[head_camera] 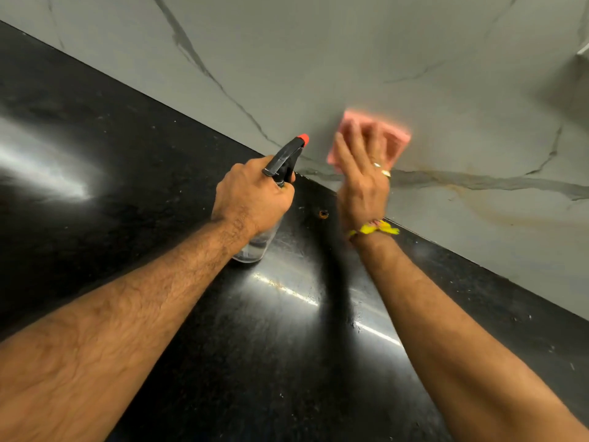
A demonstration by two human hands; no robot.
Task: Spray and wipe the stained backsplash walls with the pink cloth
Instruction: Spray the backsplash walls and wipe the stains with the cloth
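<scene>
You're wiping: right hand [360, 177] is pressing the pink cloth [379, 135] flat on the backsplash [350, 59]; left hand [251, 199] is clutching the spray bottle [280, 167]. Next, probably reaching for the brown stains [484, 208] rightward.

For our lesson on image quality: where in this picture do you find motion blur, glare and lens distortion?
Head view: the right hand and the pink cloth it presses on the grey marble backsplash are motion-blurred; white glare streaks cross the glossy black countertop; the wide-angle lens tilts the wall line; the left hand gripping the clear spray bottle is sharper.
</scene>
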